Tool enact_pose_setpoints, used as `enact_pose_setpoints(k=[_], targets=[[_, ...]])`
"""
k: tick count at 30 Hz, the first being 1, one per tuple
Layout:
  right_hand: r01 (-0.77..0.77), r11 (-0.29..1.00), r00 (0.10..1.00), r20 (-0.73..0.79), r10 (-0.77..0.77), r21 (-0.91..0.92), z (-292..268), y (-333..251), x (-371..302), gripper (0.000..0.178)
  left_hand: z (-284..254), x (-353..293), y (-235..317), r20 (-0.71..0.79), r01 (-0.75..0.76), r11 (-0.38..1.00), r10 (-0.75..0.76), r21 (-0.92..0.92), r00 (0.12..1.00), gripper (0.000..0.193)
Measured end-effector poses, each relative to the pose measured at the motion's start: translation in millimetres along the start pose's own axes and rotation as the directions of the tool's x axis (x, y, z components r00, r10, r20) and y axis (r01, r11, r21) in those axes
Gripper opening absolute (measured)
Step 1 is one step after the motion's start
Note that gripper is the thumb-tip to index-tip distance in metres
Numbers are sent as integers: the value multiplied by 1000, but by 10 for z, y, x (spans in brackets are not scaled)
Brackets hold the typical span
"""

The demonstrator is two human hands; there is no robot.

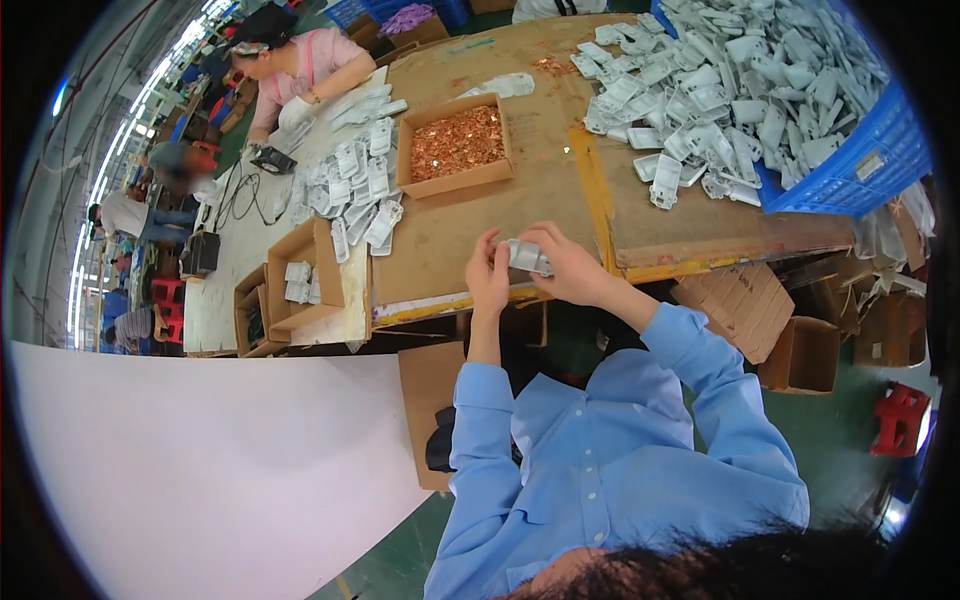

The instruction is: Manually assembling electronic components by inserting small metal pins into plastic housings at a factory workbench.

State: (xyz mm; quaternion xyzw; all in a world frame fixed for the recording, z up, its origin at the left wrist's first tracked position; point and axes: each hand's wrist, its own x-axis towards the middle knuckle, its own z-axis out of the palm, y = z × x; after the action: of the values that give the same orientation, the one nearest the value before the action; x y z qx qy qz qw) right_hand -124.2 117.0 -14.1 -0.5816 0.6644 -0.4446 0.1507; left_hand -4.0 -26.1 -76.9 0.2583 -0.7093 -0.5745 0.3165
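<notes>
A pale grey plastic housing [528, 257] is held up between my two hands, just over the front edge of the worktable [470, 225]. My left hand [487, 272] pinches its left end with thumb and fingers. The fingers of my right hand [568, 264] wrap round the other end. Beyond the hands stands a cardboard box [455, 186] filled with small copper-coloured metal parts. Whatever lies on the hidden side of the housing is out of sight.
Similar housings [350, 180] lie heaped left of the box, and a larger pile [690, 110] spills from a blue crate [850, 170] at the right. An open carton [318, 262] stands at the table's left corner. A co-worker [305, 65] sits at the far left.
</notes>
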Motion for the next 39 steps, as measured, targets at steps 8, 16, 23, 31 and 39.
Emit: enact_pose_setpoints(k=[8, 16, 23, 31, 39], targets=[[93, 995, 994, 56, -95, 31, 71, -7, 289, 53, -128, 48, -159, -162, -42, 999, 39, -12, 986, 28], [128, 955, 961, -203, -186, -269, -226, 343, 1292, 20, -92, 121, 17, -299, 100, 958, -181, -268, 937, 23], [50, 890, 996, 91, -9, -453, -141, 656, 2197, 17, -59, 147, 27, -278, 140, 939, -232, -314, 932, 23], [-76, 772, 945, 202, 258, -631, 83, 671, 2372, 20, -75, 122, 86, -337, 59, 932, -188, -359, 923, 40], [-75, 771, 952, 185, 245, -632, 85, 741, 2392, 19, -88, 120, 52, -313, 29, 935, -147, -353, 938, 52]])
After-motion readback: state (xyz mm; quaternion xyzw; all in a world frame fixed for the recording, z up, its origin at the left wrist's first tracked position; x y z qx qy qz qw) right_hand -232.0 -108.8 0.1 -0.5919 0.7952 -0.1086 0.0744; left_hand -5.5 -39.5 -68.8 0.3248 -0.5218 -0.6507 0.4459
